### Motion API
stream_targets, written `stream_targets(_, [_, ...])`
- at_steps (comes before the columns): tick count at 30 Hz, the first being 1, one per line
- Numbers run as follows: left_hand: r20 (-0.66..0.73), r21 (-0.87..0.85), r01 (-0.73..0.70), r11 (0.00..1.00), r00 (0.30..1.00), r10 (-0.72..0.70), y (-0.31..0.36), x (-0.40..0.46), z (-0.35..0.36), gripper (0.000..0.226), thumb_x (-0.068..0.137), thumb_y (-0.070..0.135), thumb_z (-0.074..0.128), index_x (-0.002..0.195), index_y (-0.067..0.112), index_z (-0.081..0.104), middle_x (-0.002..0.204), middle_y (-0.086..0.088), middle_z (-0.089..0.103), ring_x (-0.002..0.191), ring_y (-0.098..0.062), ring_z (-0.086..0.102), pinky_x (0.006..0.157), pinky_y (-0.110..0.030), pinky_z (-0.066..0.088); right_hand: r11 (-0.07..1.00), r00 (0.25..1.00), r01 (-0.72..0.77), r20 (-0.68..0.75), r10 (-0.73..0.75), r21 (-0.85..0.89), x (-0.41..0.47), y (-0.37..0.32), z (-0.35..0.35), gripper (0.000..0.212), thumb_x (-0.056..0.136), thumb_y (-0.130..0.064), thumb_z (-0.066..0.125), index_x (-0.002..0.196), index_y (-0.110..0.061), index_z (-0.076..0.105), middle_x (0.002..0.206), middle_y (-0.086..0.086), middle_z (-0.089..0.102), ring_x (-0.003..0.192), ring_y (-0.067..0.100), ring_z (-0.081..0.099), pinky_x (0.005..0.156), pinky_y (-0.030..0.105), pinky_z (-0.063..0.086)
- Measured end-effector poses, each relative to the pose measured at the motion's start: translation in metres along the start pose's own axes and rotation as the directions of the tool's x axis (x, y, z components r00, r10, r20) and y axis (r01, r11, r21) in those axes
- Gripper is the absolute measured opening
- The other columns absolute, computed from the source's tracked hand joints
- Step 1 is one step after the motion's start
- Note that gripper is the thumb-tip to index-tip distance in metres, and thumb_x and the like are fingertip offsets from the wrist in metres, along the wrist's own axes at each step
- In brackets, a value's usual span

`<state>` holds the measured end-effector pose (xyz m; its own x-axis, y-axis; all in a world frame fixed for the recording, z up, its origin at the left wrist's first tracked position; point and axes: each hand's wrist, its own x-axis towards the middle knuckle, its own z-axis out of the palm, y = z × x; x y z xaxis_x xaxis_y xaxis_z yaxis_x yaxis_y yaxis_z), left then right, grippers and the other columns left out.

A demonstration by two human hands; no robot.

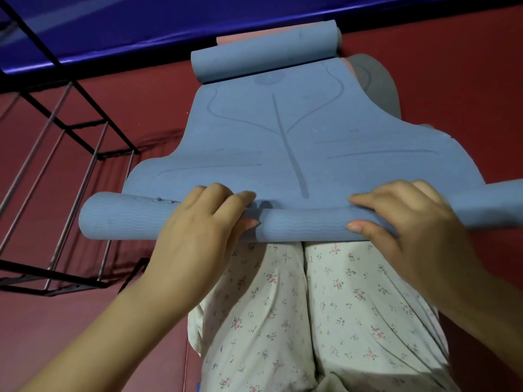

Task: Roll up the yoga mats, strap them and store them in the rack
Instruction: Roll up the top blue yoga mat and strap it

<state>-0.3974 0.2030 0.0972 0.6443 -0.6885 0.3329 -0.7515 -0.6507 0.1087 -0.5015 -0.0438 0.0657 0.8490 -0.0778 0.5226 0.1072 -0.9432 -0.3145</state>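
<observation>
Because the near end of the blue yoga mat [283, 142] has been turned over into a tight roll [169, 219] just ahead of the person's knees, both hands sit on top of that roll to keep it from springing open and to push it onward. The left hand [195, 222] curls over the roll left of its middle, fingers over the top and thumb tucked at the front, a closed grip around the mat. The right hand [404, 219] presses on the roll further right, fingers reaching over to the flat sheet and thumb against the near face, likewise clasping it. The mat lies on the red floor [452, 80], running away from the person; its far end curls up by itself [263, 56], probably from earlier storage. I judge the rolling barely begun.

The metal rack [85, 142] stands at the left edge of the floor, partly cut off. The roll's right end runs out of view. Something grey and pinkish [379, 83] shows under the mat's far right edge, possibly another mat; I cannot tell. No strap is visible.
</observation>
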Motion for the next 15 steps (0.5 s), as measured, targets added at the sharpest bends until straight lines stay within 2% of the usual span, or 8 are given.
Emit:
stream_targets(3, [-0.082,0.022,0.022,1.0,0.996,-0.02,0.004,-0.005,0.005,0.016,0.089,0.018,0.056,0.101,0.014,0.066,0.084,-0.002,0.057,0.074,-0.023,0.048,0.054,-0.036,0.044,0.999,0.997,-0.033,-0.068,0.034,0.006,-0.004,-0.004,0.004,0.026,0.088,-0.032,0.055,0.081,-0.009,0.063,0.08,0.002,0.062,0.08,0.022,0.05,0.078,0.029,0.038])
stream_targets(6, [-0.143,-0.004,0.013,1.0,0.99,-0.013,0.003,-0.01,0.011,0.017,0.09,0.015,0.055,0.097,0.013,0.07,0.086,-0.003,0.06,0.077,-0.025,0.05,0.057,-0.037,0.044,0.998,0.995,-0.056,-0.085,0.056,0.011,-0.01,-0.004,0.008,0.026,0.09,-0.029,0.052,0.085,-0.01,0.069,0.087,0.002,0.066,0.085,0.023,0.052,0.087,0.026,0.035])
stream_targets(8, [-0.146,-0.068,-0.019,0.998,0.989,0.008,-0.001,-0.011,0.013,0.024,0.094,0.023,0.051,0.1,0.01,0.071,0.091,-0.005,0.061,0.082,-0.026,0.053,0.066,-0.036,0.044,0.997,0.994,-0.074,-0.073,0.076,0.034,-0.013,-0.001,0.01,0.029,0.089,-0.033,0.052,0.087,-0.011,0.071,0.09,0.001,0.068,0.087,0.022,0.055,0.098,0.029,0.033])
stream_targets(10, [-0.104,-0.162,-0.045,0.986,0.994,0.028,-0.007,-0.012,0.015,0.037,0.094,0.037,0.051,0.107,0.009,0.07,0.1,-0.007,0.061,0.09,-0.024,0.054,0.078,-0.033,0.043,0.998,0.997,-0.056,-0.05,0.057,0.023,-0.017,0.005,0.011,0.037,0.084,-0.044,0.055,0.091,-0.011,0.072,0.095,-0.004,0.067,0.091,0.017,0.055,0.109,0.038,0.026])
stream_targets(13, [-0.027,-0.215,-0.037,0.976,0.999,0.032,-0.014,-0.016,0.015,0.062,0.083,0.061,0.054,0.117,0.011,0.066,0.116,-0.011,0.055,0.105,-0.021,0.048,0.09,-0.031,0.04,1.0,1.0,-0.014,0.019,0.015,-0.024,-0.024,0.011,0.01,0.055,0.074,-0.058,0.056,0.102,-0.013,0.07,0.107,-0.013,0.058,0.098,0.014,0.055,0.113,0.046,0.018])
stream_targets(15, [-0.05,-0.174,-0.044,0.984,0.998,0.036,-0.015,-0.018,0.016,0.064,0.079,0.062,0.058,0.118,0.012,0.065,0.119,-0.014,0.05,0.108,-0.023,0.045,0.091,-0.031,0.038,0.999,0.998,-0.006,0.057,0.009,-0.047,-0.025,0.013,0.01,0.057,0.074,-0.058,0.056,0.106,-0.014,0.07,0.109,-0.015,0.055,0.1,0.013,0.054,0.115,0.047,0.016])
